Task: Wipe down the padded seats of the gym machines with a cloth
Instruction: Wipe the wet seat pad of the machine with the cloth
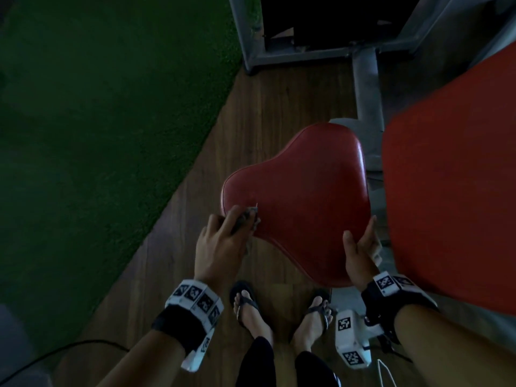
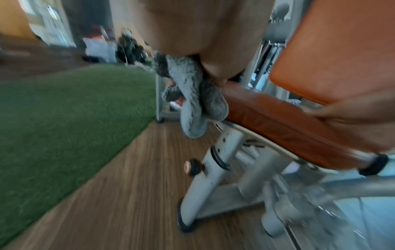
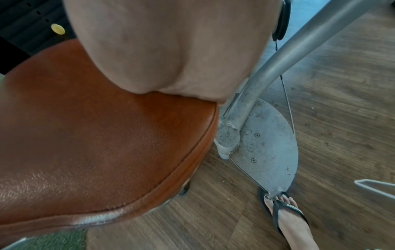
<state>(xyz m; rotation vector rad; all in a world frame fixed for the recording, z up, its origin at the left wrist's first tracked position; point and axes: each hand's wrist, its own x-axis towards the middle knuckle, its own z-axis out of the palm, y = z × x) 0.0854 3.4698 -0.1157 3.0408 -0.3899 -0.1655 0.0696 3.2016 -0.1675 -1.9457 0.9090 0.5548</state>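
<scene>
A red padded seat (image 1: 301, 196) stands in front of me on a grey post. At its near left edge my left hand (image 1: 237, 222) grips a bunched grey cloth (image 1: 250, 217) and presses it against the rim. In the left wrist view the cloth (image 2: 192, 94) hangs from my fingers beside the seat's side (image 2: 278, 121). My right hand (image 1: 360, 233) holds the seat's near right edge, thumb on top and fingers down the side. The right wrist view shows only my palm (image 3: 171, 50) over the seat (image 3: 96, 135).
A large red back pad (image 1: 446, 177) rises close on the right. Grey frame tubes (image 1: 365, 88) and a metal base plate (image 3: 267, 143) sit behind and under the seat. My sandalled feet (image 1: 251, 308) stand on wood floor; green turf (image 1: 97, 121) lies to the left.
</scene>
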